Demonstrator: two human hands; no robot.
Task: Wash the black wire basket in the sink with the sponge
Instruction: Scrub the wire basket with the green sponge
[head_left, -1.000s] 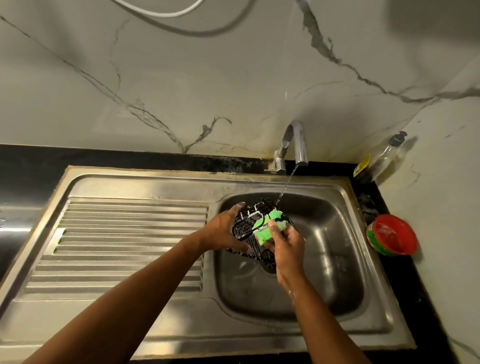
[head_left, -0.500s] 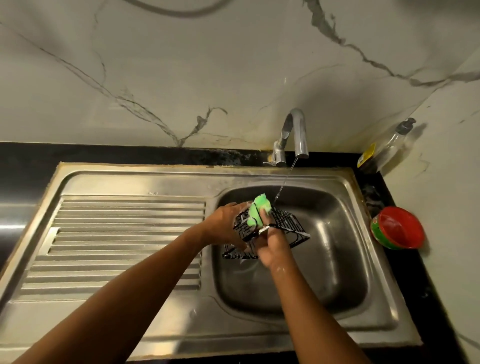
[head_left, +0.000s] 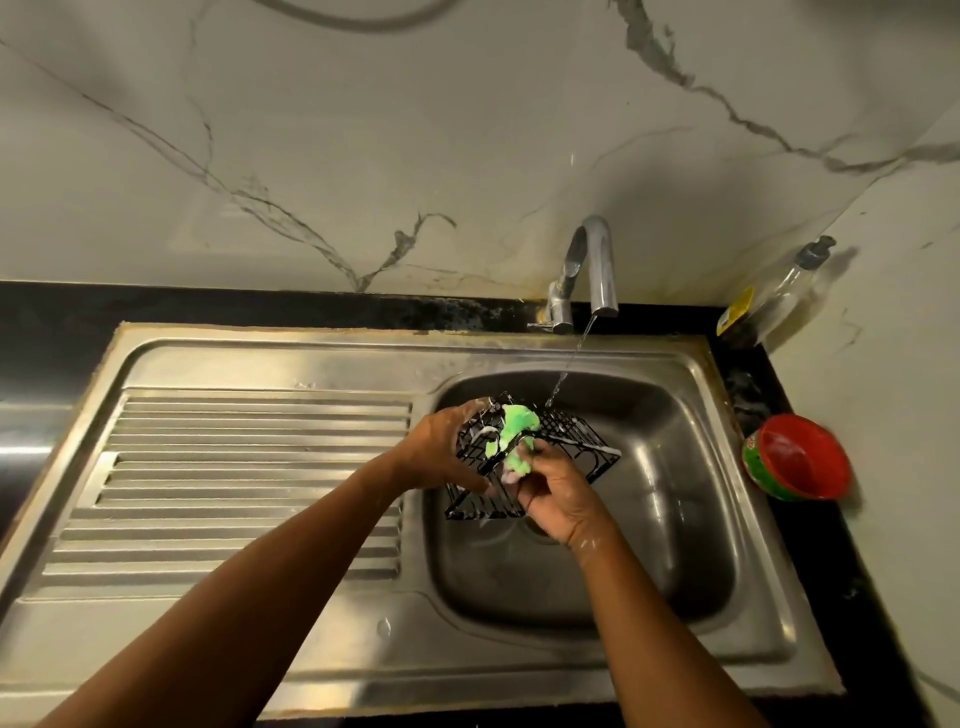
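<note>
The black wire basket (head_left: 571, 441) is tilted above the steel sink bowl (head_left: 675, 519), with white suds on its wires. My left hand (head_left: 441, 452) grips its left side. A green sponge (head_left: 514, 428) is folded over the basket's near rim, and my right hand (head_left: 558, 499) grips the sponge from below and in front. A thin stream of water from the tap (head_left: 592, 270) lands on the basket's far edge.
A ribbed draining board (head_left: 234, 478) lies left of the bowl. A red bowl (head_left: 797, 457) sits on the black counter at the right, and a clear dish-soap bottle (head_left: 774, 296) leans in the back right corner. The marble wall rises behind.
The basket has been turned so its right side juts out over the bowl. The sponge moved from inside the basket to its near rim, and my right hand shifted with it.
</note>
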